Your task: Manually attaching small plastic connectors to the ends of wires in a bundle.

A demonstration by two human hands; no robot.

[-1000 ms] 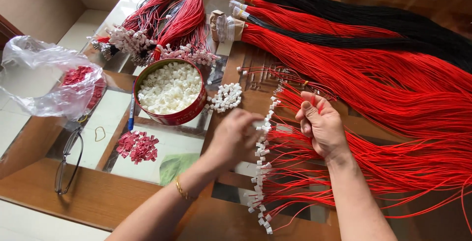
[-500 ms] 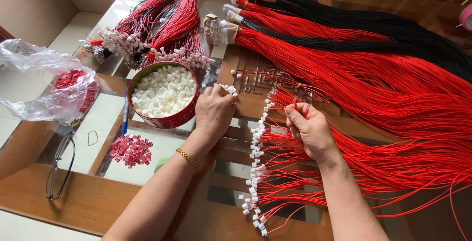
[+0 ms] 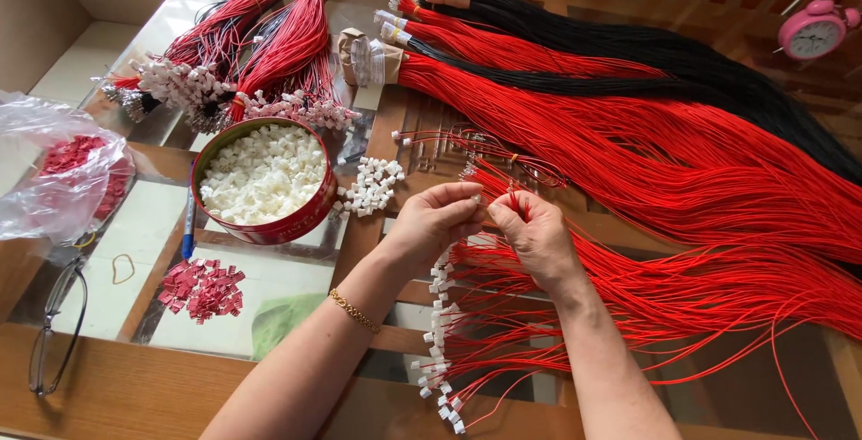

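Red wires (image 3: 682, 189) are fanning across the tabletop (image 3: 108, 409) toward its right edge. Right hand (image 3: 537, 241) is pinching one wire end, its length trailing rightward. Left hand (image 3: 433, 223) is closing fingertips on a small white connector (image 3: 475, 198), directly left of that end, both meeting mid-tabletop.

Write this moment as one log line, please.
left hand: pinches white connector | right hand: pinches red wire | hands meet fingertip to fingertip | red tin: left of hands
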